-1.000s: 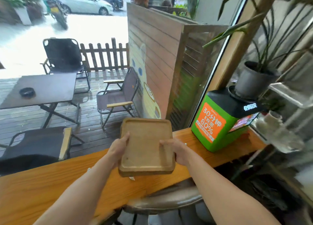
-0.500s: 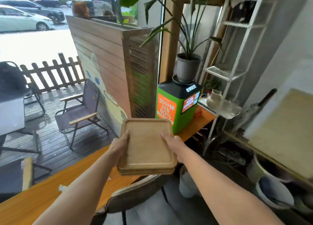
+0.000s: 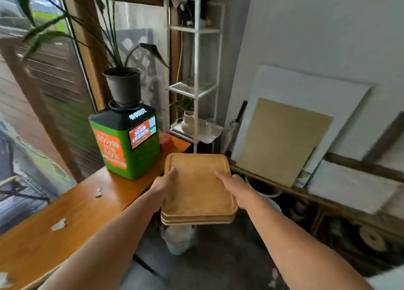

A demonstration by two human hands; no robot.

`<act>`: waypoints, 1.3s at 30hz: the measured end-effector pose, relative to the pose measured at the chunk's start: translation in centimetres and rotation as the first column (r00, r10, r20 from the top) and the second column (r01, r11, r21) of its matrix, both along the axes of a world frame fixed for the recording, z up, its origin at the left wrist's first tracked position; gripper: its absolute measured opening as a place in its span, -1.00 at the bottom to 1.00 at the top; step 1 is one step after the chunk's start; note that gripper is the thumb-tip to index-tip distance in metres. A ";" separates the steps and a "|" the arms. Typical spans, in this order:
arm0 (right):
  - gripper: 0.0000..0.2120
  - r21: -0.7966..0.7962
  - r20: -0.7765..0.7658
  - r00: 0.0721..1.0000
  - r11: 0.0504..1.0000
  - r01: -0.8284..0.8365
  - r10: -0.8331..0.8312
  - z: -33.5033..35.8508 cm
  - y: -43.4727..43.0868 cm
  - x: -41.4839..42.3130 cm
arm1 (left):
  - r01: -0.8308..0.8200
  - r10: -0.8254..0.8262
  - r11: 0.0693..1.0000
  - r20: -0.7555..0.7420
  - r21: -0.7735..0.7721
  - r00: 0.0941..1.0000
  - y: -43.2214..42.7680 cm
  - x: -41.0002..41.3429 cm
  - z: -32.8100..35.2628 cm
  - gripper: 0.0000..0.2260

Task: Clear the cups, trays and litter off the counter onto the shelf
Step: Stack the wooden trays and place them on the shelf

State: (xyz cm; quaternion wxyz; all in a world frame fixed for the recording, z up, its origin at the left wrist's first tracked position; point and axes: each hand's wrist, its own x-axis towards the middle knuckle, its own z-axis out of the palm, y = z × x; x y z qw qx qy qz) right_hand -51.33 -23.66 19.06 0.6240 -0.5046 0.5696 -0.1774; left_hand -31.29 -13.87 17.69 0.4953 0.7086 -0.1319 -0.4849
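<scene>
Tray stack (image 3: 197, 191) gripped at side edges, left hand (image 3: 162, 188), right hand (image 3: 235, 186).

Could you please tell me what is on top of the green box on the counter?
A dark pot with a long-leaved plant stands on the green box. The pot hides the box's top beneath it.
</scene>
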 end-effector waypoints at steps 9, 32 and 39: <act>-0.30 0.003 0.025 0.981 0.982 0.191 -0.191 0.7 -5.5 -11.8 | 0.206 -0.206 0.979 -0.072 -0.009 0.976 -9.5 -9.9 0.6 -0.34; -0.27 0.022 -0.080 0.954 0.957 0.291 -0.288 0.8 -36.9 -4.3 | 0.276 -0.278 0.960 0.036 0.056 0.960 -43.2 -2.6 0.8 -0.29; -0.24 0.055 -0.059 0.973 0.972 0.227 -0.224 0.7 -45.1 1.1 | 0.232 -0.239 0.970 0.106 0.074 0.965 -49.9 3.0 1.0 -0.33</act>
